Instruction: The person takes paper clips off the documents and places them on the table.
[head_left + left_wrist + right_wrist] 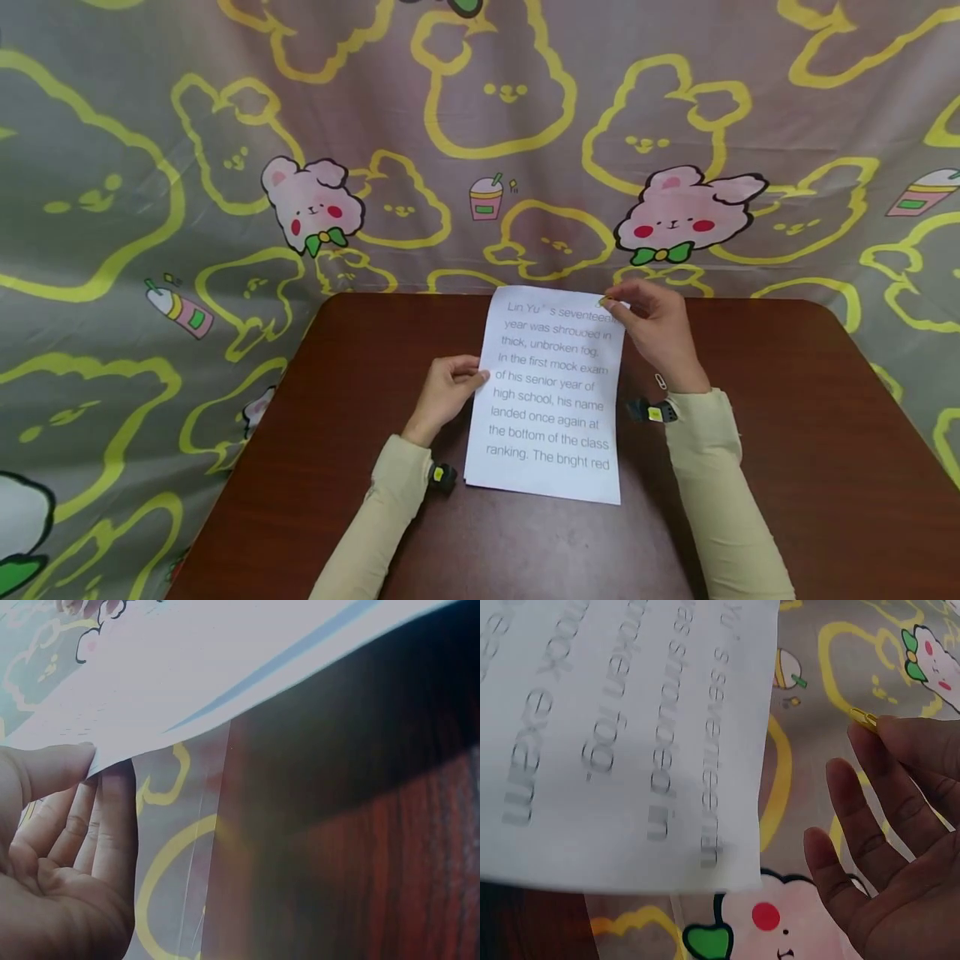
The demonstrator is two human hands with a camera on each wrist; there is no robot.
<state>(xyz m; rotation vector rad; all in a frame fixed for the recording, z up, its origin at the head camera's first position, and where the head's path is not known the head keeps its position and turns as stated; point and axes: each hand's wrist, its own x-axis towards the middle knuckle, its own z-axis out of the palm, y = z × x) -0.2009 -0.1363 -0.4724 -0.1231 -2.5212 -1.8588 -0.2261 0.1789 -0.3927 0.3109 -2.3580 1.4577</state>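
Sheets of white paper [551, 400] with large printed English text stand tilted up over the table, facing the head camera. My left hand [446, 392] pinches their left edge between thumb and fingers; the left wrist view shows the thumb [56, 763] on the printed face and fingers behind. A thin gap along the edge shows more than one sheet. Near the top right corner, my right hand [660, 329] pinches a small yellow paper clip [864, 718] between thumb and index finger. In the right wrist view the clip is apart from the paper's top edge, the other fingers spread.
Another paper clip [661, 382], pale in colour, lies on the brown wooden table [795, 433] beside my right wrist. A patterned curtain [510, 225] with yellow outlines and pink bunnies hangs right behind the table's far edge and along its left side.
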